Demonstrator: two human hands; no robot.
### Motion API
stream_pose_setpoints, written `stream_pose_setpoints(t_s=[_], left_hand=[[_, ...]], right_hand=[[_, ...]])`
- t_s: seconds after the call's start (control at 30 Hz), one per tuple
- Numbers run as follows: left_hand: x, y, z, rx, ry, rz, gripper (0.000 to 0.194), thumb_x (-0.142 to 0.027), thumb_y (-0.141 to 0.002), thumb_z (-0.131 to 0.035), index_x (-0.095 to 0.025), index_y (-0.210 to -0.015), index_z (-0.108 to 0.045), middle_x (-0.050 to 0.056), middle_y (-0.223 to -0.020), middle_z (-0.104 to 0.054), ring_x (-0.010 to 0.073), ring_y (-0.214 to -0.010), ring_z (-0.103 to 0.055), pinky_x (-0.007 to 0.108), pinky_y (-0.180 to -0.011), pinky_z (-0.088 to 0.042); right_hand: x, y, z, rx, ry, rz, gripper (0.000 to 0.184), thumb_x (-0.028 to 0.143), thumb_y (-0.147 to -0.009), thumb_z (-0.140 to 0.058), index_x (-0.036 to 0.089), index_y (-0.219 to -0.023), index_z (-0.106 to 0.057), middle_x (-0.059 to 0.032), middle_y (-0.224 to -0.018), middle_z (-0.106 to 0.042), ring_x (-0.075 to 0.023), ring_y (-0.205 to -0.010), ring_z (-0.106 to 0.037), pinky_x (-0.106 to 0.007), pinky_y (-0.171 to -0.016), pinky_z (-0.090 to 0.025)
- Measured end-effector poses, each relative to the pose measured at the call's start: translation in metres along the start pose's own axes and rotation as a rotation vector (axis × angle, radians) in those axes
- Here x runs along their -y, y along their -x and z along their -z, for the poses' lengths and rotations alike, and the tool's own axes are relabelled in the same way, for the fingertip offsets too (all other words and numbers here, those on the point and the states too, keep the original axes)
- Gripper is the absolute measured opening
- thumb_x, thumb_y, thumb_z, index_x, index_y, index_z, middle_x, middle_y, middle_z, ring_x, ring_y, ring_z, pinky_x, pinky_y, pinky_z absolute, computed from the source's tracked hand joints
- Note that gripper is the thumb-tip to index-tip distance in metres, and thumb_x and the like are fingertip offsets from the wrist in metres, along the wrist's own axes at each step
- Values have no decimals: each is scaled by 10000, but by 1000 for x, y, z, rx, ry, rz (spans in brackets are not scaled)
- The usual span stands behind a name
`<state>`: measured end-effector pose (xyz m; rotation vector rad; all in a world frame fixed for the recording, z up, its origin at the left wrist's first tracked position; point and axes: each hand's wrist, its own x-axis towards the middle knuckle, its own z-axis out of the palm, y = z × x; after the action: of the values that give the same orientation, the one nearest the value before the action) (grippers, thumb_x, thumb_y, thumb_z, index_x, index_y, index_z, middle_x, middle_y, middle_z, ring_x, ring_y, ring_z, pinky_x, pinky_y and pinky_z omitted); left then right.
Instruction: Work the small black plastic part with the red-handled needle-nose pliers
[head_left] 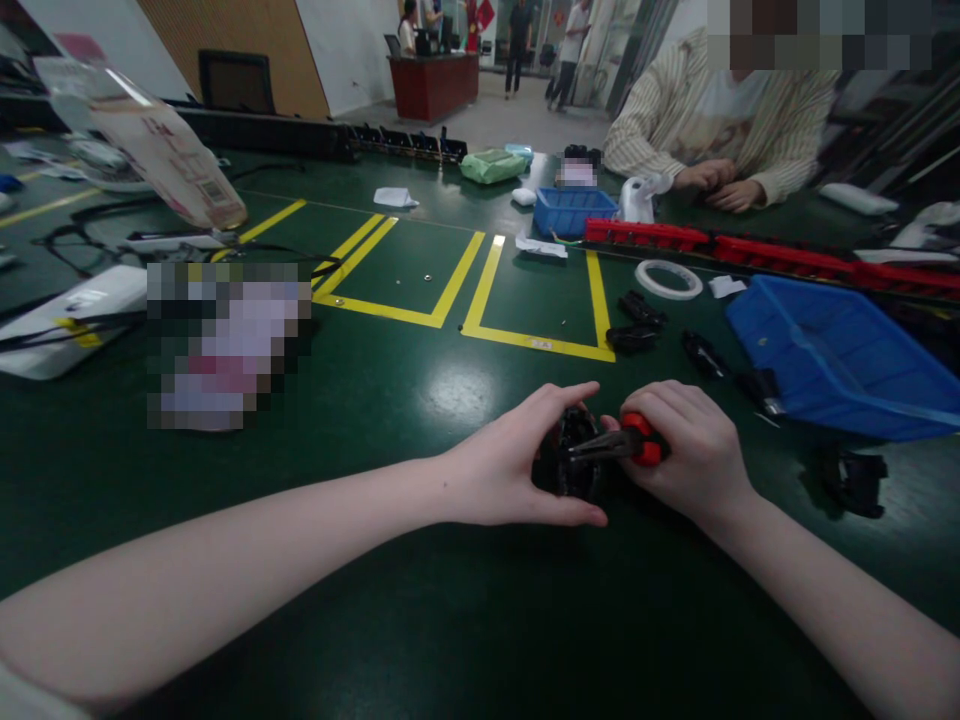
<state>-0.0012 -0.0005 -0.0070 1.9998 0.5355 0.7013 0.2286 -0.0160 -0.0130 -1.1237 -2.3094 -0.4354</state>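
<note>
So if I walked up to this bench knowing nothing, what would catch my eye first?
Probably the two bare hands meeting low in the middle of the green table: the left hand cups a black part, while the right hand grips a red-handled tool against it. Next, the big blue bin to the right and the yellow floor-style lines marked on the table beyond.
</note>
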Motion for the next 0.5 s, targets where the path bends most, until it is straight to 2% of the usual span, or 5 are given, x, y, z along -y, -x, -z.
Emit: stream_pose_setpoints(t_s=[0.2, 0.37, 0.5], left_hand=[[-2, 0, 1, 10, -18, 20, 884, -394, -702, -819, -217, -1426, -344, 128, -1295, -506, 263, -1089, -546, 383, -854, -509], [-4, -2, 3, 37, -31, 46, 819, -441, -695, -810, -153, -1367, -441, 100, -1137, -584, 230, -957, -583, 342, -774, -515], [-4, -2, 3, 52, -27, 34, 741, -451, -700, -803, -162, -1312, -503, 85, -1116, -597, 231, -977, -589, 344, -808, -510]], right_hand=[[1, -2, 1, 33, 10, -1, 139, 216, -836, -562, 216, -735, -468, -17, -677, -535, -155, -638, -488, -304, -598, -393], [2, -3, 2, 18, 35, 8, 149, 200, -831, -557, 224, -725, -455, -20, -665, -518, -163, -634, -461, -311, -588, -376], [2, -3, 2, 13, 40, 19, 160, 183, -809, -566, 229, -720, -441, -19, -655, -506, -167, -625, -443, -315, -573, -360]])
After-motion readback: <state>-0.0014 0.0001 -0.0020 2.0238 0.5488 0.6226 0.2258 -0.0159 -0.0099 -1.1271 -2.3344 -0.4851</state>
